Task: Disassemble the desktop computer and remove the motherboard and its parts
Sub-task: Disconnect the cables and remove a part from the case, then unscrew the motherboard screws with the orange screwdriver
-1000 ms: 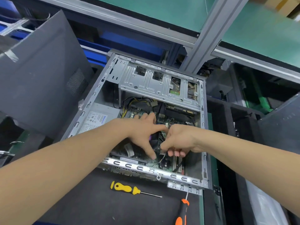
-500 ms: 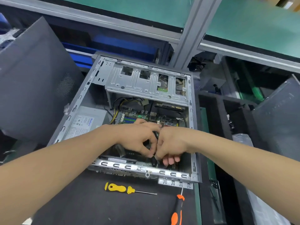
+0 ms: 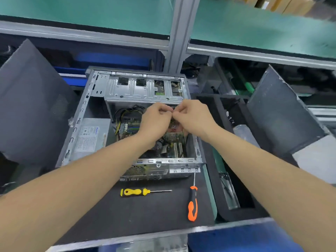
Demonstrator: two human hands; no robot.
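Desktop case (image 3: 85,113) open, lying on its side on black mat (image 3: 145,213). Motherboard (image 3: 172,139) seated in the case floor, right of power supply (image 3: 91,137), on the near side of drive cage (image 3: 141,90). Left hand (image 3: 156,118) and right hand (image 3: 193,115) over the board by the cage edge, fingers curled, tips meeting; whether they pinch anything, cannot tell. Yellow screwdriver (image 3: 135,191) and orange screwdriver (image 3: 193,204) on mat before case, apart
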